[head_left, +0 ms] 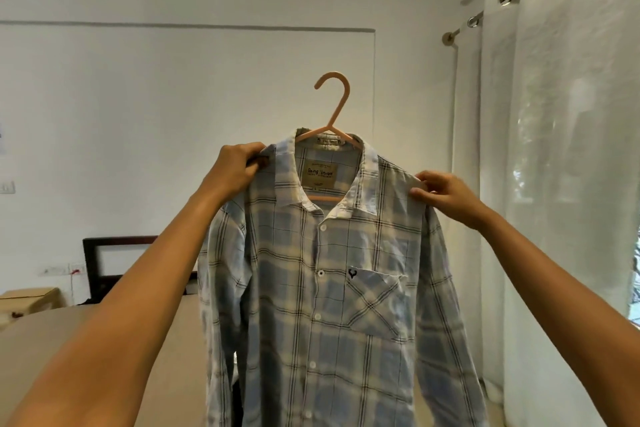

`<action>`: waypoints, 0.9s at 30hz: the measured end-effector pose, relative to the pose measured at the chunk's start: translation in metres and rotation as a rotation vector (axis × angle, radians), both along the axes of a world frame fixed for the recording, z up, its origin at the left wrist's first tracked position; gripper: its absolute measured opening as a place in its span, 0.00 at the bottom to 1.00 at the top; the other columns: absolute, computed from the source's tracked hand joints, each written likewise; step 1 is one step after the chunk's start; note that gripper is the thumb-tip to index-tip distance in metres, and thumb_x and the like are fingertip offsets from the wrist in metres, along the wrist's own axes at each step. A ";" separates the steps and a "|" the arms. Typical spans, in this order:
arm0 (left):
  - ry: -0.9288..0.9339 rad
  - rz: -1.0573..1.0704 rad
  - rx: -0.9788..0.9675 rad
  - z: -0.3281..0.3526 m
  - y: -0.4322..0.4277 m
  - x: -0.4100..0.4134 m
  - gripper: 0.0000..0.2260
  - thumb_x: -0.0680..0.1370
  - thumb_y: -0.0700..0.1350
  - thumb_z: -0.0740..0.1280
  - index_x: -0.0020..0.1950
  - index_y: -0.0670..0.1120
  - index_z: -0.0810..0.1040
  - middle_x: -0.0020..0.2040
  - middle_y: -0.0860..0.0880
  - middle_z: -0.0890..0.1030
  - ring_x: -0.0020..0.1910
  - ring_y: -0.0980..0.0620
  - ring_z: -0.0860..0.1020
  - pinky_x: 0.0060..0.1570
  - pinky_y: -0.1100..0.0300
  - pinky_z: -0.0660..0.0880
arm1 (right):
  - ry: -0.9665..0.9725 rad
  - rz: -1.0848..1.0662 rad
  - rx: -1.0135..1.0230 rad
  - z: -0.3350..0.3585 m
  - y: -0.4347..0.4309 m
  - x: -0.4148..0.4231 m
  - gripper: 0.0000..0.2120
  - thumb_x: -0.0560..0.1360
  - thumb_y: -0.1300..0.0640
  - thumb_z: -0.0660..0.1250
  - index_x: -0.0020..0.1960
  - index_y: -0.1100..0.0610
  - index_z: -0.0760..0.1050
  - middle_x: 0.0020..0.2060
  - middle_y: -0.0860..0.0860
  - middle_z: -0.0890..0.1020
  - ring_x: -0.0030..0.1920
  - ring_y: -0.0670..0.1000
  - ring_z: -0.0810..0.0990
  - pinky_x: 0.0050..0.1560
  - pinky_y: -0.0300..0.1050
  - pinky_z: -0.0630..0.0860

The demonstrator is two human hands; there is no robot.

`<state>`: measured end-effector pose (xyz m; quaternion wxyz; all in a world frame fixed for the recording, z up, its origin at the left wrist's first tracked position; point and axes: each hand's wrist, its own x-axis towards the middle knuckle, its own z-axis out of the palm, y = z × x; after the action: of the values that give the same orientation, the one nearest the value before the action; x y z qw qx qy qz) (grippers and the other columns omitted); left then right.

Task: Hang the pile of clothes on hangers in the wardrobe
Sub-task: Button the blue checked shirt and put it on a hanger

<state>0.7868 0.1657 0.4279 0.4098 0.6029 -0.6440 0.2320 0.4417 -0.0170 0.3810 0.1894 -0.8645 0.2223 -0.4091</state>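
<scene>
A person holds a blue-and-cream plaid shirt point(332, 305) up at arm's length on a pink hanger point(337, 104), its hook free in the air before a white wall point(138, 97). The left hand point(235, 166) grips one shoulder of the shirt; the right hand point(446, 198) pinches the other. White curtains point(554, 149) hang at right.

The shirt point(329, 288) hangs on the hanger point(334, 104) at centre, with the left hand point(235, 166) at the shoulder on the left and the right hand point(446, 196) at the one on the right. Behind and below lies the bed point(86, 340), its headboard point(104, 246) against the wall point(173, 80). Curtains point(554, 149) hang to the right.
</scene>
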 end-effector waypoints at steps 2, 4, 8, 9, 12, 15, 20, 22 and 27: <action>-0.015 -0.020 -0.021 0.001 -0.002 -0.004 0.08 0.78 0.36 0.63 0.55 0.40 0.79 0.50 0.43 0.81 0.47 0.48 0.77 0.50 0.54 0.75 | -0.029 0.002 -0.101 0.006 0.001 0.012 0.19 0.73 0.45 0.64 0.51 0.60 0.77 0.44 0.57 0.81 0.44 0.55 0.79 0.43 0.48 0.78; -0.025 -0.061 -0.034 0.002 -0.003 -0.009 0.08 0.78 0.35 0.63 0.55 0.40 0.79 0.49 0.46 0.81 0.47 0.52 0.76 0.48 0.63 0.72 | -0.045 -0.032 -0.207 0.017 0.004 0.023 0.15 0.74 0.51 0.61 0.47 0.64 0.76 0.40 0.60 0.79 0.41 0.59 0.77 0.42 0.52 0.74; -0.045 -0.051 0.051 0.002 0.004 0.008 0.07 0.76 0.36 0.66 0.53 0.43 0.79 0.46 0.47 0.81 0.45 0.51 0.78 0.47 0.65 0.73 | -0.178 -0.148 -0.360 0.032 0.003 0.021 0.09 0.72 0.56 0.62 0.44 0.61 0.76 0.35 0.56 0.77 0.36 0.54 0.73 0.37 0.46 0.69; -0.057 -0.004 0.106 0.000 0.006 0.016 0.06 0.76 0.37 0.67 0.52 0.44 0.80 0.45 0.46 0.81 0.44 0.50 0.77 0.46 0.60 0.73 | -0.189 -0.175 -0.379 0.034 0.002 0.017 0.06 0.72 0.57 0.63 0.44 0.60 0.77 0.34 0.54 0.77 0.35 0.53 0.73 0.36 0.44 0.68; -0.017 0.034 0.293 -0.003 0.011 0.034 0.08 0.76 0.37 0.67 0.52 0.46 0.81 0.47 0.46 0.80 0.46 0.49 0.77 0.46 0.58 0.72 | -0.152 -0.200 -0.376 0.038 -0.001 0.001 0.04 0.75 0.64 0.66 0.46 0.57 0.77 0.35 0.51 0.77 0.35 0.53 0.73 0.35 0.41 0.67; -0.012 0.054 0.414 0.002 0.002 0.035 0.11 0.77 0.36 0.65 0.59 0.44 0.80 0.54 0.46 0.80 0.52 0.49 0.76 0.51 0.59 0.71 | -0.100 -0.231 -0.376 0.039 -0.001 -0.014 0.05 0.75 0.65 0.66 0.48 0.58 0.78 0.36 0.49 0.78 0.36 0.52 0.74 0.37 0.40 0.68; -0.150 0.368 0.181 -0.009 -0.021 0.014 0.13 0.75 0.39 0.68 0.59 0.44 0.74 0.59 0.41 0.73 0.53 0.41 0.74 0.50 0.49 0.75 | -0.123 -0.289 -0.313 0.043 0.016 -0.042 0.06 0.74 0.64 0.65 0.45 0.54 0.78 0.36 0.50 0.79 0.37 0.52 0.75 0.39 0.44 0.71; -0.034 0.200 0.168 -0.012 -0.031 -0.005 0.11 0.75 0.37 0.68 0.56 0.44 0.76 0.55 0.43 0.77 0.49 0.44 0.77 0.47 0.52 0.76 | -0.134 -0.319 -0.284 0.045 0.034 -0.057 0.11 0.70 0.64 0.62 0.43 0.48 0.76 0.35 0.44 0.78 0.37 0.44 0.74 0.40 0.38 0.70; 0.120 -0.547 0.318 -0.008 -0.045 -0.063 0.10 0.79 0.38 0.61 0.54 0.51 0.78 0.49 0.52 0.79 0.49 0.53 0.78 0.47 0.62 0.75 | -0.101 -0.573 -0.299 0.044 0.093 -0.109 0.09 0.68 0.63 0.62 0.44 0.52 0.76 0.35 0.41 0.80 0.39 0.44 0.76 0.42 0.45 0.72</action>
<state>0.7239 0.1207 0.4202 0.3947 0.4764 -0.7852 -0.0265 0.3328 0.0765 0.4245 -0.0519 -0.7638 0.3842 -0.5161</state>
